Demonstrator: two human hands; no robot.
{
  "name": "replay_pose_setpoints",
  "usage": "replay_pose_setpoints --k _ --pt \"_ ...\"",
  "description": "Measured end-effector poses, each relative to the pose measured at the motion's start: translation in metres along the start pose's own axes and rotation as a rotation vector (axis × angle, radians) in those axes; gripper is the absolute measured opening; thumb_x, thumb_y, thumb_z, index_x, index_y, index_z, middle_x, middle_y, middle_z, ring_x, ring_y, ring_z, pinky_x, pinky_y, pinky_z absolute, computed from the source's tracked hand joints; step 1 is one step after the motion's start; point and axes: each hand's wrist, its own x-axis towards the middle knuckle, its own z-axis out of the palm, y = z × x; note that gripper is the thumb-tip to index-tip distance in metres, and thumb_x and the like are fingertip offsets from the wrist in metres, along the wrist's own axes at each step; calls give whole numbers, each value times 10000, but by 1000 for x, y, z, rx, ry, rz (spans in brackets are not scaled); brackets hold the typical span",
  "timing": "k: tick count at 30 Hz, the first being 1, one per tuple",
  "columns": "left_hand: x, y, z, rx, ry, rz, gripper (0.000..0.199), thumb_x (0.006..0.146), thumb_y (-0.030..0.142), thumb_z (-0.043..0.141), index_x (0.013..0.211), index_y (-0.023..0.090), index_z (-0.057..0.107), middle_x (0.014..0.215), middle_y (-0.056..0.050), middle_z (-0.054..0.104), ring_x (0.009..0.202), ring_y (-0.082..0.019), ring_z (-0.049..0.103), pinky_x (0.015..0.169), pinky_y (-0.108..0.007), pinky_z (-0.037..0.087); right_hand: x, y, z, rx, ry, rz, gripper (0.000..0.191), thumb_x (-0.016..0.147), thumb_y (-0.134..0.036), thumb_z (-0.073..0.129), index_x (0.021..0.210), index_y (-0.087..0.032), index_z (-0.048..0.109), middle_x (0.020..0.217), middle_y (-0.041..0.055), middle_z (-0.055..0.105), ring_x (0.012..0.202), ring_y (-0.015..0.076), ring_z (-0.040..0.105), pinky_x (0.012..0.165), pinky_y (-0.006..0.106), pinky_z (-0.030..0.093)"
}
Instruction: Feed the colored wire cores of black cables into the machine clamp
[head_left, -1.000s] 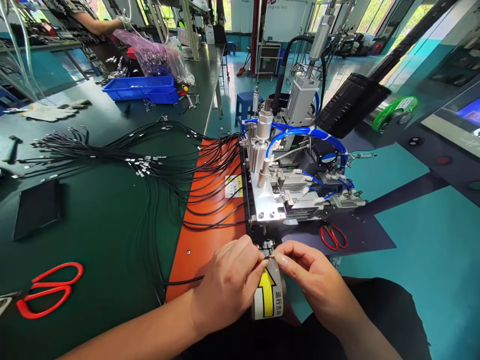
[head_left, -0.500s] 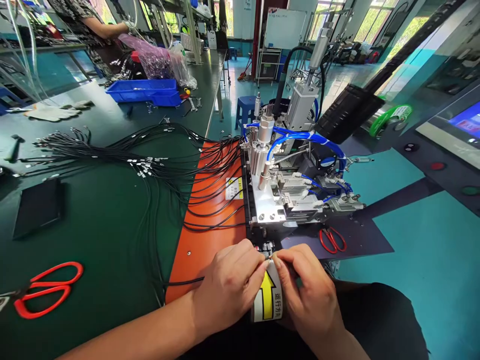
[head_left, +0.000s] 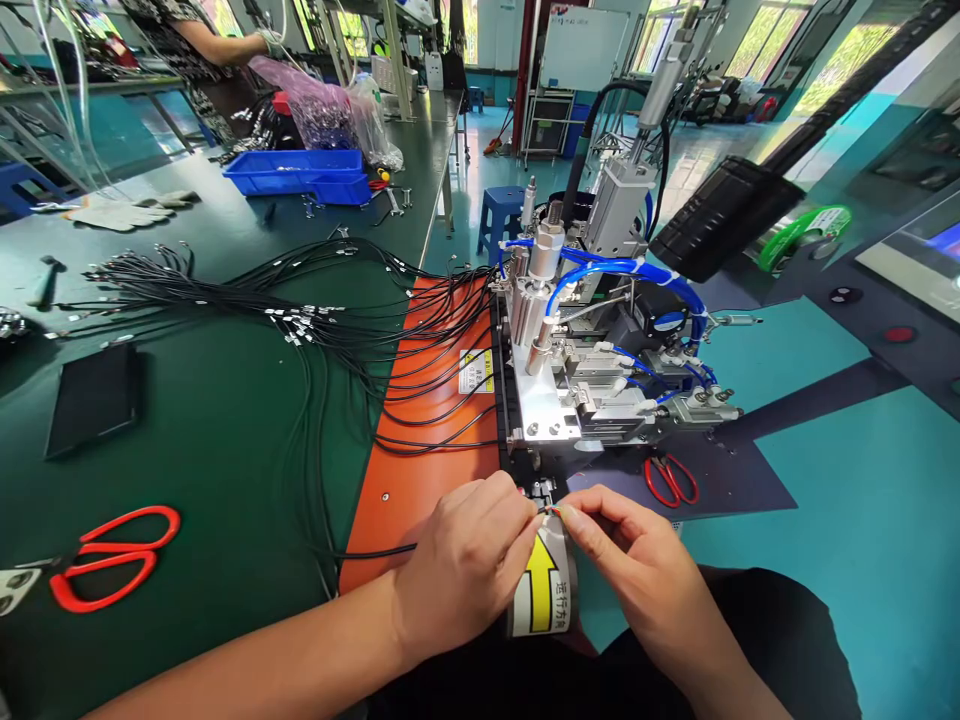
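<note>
My left hand (head_left: 474,555) is closed around a black cable (head_left: 375,553) that comes in from the left across the orange plate (head_left: 405,480). Its end sticks out at my left fingertips, where thin coloured wires (head_left: 554,510) show. My right hand (head_left: 651,565) pinches those wires between thumb and forefinger. Both hands meet just in front of a small metal fixture (head_left: 541,490) at the near end of the machine (head_left: 547,400). Beneath them is a rounded white label with a yellow arrow (head_left: 541,590). The fingers partly hide the cable end.
Black cables (head_left: 225,290) with silver ends lie bundled on the green table (head_left: 225,430). Red-handled scissors (head_left: 120,560) lie at left, another red-handled pair (head_left: 670,481) right of the machine. A blue tray (head_left: 300,178) stands farther back, near a person's arm (head_left: 217,45).
My right hand has drawn slightly rightward from the left, so the coloured wires show between the fingertips. My left hand keeps its hold on the cable. The view has shifted slightly.
</note>
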Motion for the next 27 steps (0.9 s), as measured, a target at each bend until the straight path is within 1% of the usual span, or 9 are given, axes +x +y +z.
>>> replay_pose_setpoints --k 4,8,13,17,19,21,23,27 --pt "0 -1 1 5 0 3 119 943 123 543 850 118 617 756 -32 487 700 -141 440 628 -303 336 4 1 0 -16 35 -20 363 928 -573 581 920 -222 676 906 7 645 885 160 566 809 264 448" --pt "0 -2 1 10 4 18 113 939 114 543 855 118 618 752 -32 481 702 -143 435 623 -303 335 6 -1 0 -118 71 -65 350 950 -554 555 890 -230 670 874 -5 622 838 142 555 760 256 436" --pt "2 0 -2 2 -17 -5 136 963 142 524 887 123 634 769 -37 505 718 -148 454 642 -302 375 6 0 1 -174 98 -103 333 959 -541 545 893 -234 655 877 -9 616 817 136 556 746 261 432" --pt "3 0 -6 -36 -24 -28 148 974 159 525 1056 139 648 859 -45 568 804 -155 503 722 -305 440 8 6 0 -126 124 -88 336 955 -550 549 914 -232 650 900 -4 619 835 140 561 753 255 437" --pt "3 -2 -7 -47 -33 -17 227 965 124 521 1167 145 624 927 -55 590 848 -160 511 745 -305 456 10 9 1 -84 148 -70 343 943 -559 563 935 -228 650 905 0 621 832 142 561 746 247 443" --pt "3 -6 -8 -64 -44 5 304 955 80 504 1237 146 596 1001 -68 603 891 -164 510 768 -305 464 13 12 1 -49 180 -65 343 936 -558 575 952 -224 652 909 4 625 842 143 560 757 238 444" --pt "4 -10 -8 -98 -30 28 329 948 51 497 1247 148 595 1040 -72 610 919 -161 509 786 -299 467 15 14 2 -34 211 -73 336 934 -548 584 958 -220 650 908 7 625 845 143 557 762 232 438" --pt "9 -13 -4 -150 23 35 283 941 38 516 1170 146 643 1018 -62 625 924 -144 522 789 -270 469 19 17 3 -61 251 -98 335 938 -529 581 956 -201 645 891 20 621 787 142 547 717 233 434"
